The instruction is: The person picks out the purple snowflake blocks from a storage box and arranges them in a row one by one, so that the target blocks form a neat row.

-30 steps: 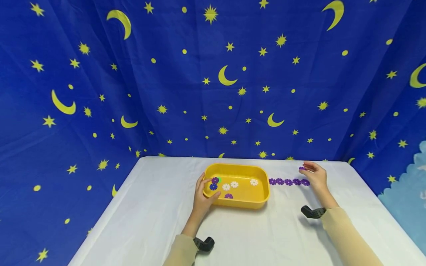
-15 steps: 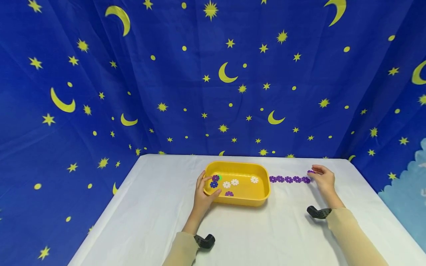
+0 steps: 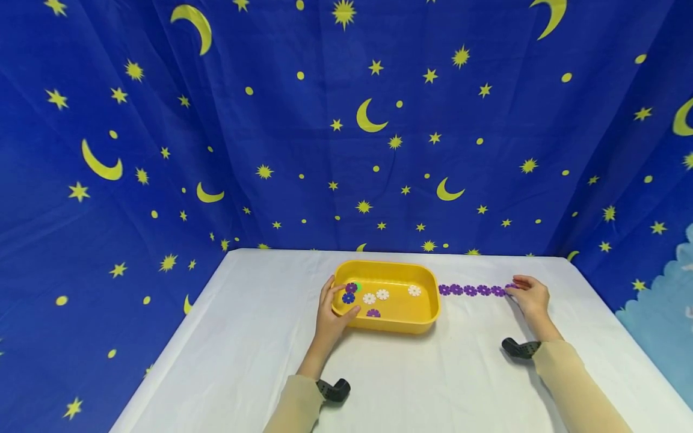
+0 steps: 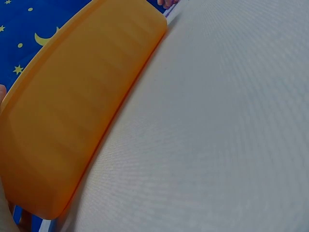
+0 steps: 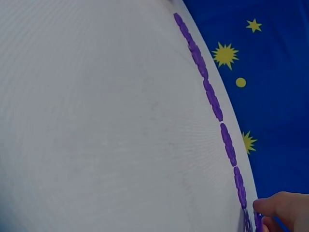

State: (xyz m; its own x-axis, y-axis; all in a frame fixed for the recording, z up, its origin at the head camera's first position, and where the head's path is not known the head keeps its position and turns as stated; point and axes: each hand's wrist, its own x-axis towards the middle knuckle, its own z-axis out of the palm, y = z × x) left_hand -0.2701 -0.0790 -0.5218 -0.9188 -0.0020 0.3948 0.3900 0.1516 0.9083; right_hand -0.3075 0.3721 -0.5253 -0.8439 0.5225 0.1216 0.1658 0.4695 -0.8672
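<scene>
My right hand [image 3: 533, 299] pinches a purple flower-shaped plastic disc [image 3: 511, 287] at the right end of a row of similar purple discs [image 3: 470, 290]. In the right wrist view the thumb [image 5: 285, 207] presses on the held disc [image 5: 259, 223], seen edge-on close beside the row [image 5: 227, 144]. My left hand [image 3: 328, 319] grips the left end of a yellow plastic tub [image 3: 390, 325], thumb over the front rim and fingers along the left side. Inside lie several flower discs: white [image 3: 382, 294], purple [image 3: 373, 313], blue [image 3: 348, 297] and a partly covered green one [image 3: 358, 287].
A white cloth [image 3: 422, 385] covers the table, which ends at a blue curtain [image 3: 303, 132] with yellow moons and stars. The row runs from the tub's right side, near the far edge. Black camera mounts [image 3: 521, 348] sit at both wrists.
My right hand has moved right and lowered the purple disc from above the row to its right end. The left hand stays on the tub.
</scene>
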